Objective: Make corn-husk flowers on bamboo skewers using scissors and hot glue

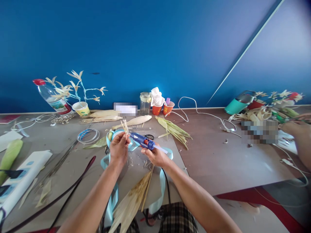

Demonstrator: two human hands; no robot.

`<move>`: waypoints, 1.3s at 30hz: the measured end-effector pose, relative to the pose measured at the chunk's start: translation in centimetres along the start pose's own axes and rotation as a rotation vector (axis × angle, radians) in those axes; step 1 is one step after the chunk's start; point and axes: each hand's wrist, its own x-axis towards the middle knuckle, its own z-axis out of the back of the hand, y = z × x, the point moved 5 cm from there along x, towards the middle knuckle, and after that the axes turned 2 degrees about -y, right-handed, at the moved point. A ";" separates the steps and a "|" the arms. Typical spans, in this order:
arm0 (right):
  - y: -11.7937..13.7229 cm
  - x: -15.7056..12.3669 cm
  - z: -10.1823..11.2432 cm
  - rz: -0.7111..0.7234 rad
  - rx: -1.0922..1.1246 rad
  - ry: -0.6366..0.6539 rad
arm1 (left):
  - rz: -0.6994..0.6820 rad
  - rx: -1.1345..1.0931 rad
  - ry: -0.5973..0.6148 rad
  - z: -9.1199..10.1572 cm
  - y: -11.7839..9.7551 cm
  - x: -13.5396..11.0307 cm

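Observation:
My left hand [119, 147] is closed round a small bundle of dry corn-husk strips [124, 126] that stick up above the fingers. My right hand [155, 156] grips a blue hot glue gun [143, 140], its nozzle pointing left at the husk bundle. A clear glue stick [161, 149] pokes out of the gun's back. A light blue ribbon [160, 187] loops on the table under both hands. Dry husk leaves [132, 202] lie at the near edge between my forearms.
Corn cobs [136, 121], green husks [173, 129], wire rings [87, 135], orange cups [165, 108], a glass jar [145, 103] and a plastic bottle [52, 97] crowd the back. A white cable [206, 115] runs right. Another person's hand [297, 129] works at the right edge.

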 end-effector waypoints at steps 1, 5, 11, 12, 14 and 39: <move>-0.1 0.0 0.0 -0.006 0.002 -0.006 | -0.001 -0.004 -0.001 0.0 0.0 0.0; -0.5 0.0 -0.1 -0.022 -0.031 -0.042 | 0.000 -0.010 0.001 0.0 0.1 0.0; -0.1 0.1 0.1 0.000 -0.042 -0.049 | -0.005 -0.012 0.007 0.0 0.1 0.1; -0.1 0.1 0.1 0.002 -0.038 -0.040 | -0.005 -0.012 0.004 0.0 0.0 0.1; -0.1 0.0 0.1 0.003 -0.028 -0.042 | -0.004 -0.011 -0.002 0.1 0.0 0.1; -4.7 0.9 8.6 -0.537 -0.873 -0.456 | 0.116 -0.045 0.086 -0.9 0.6 -0.6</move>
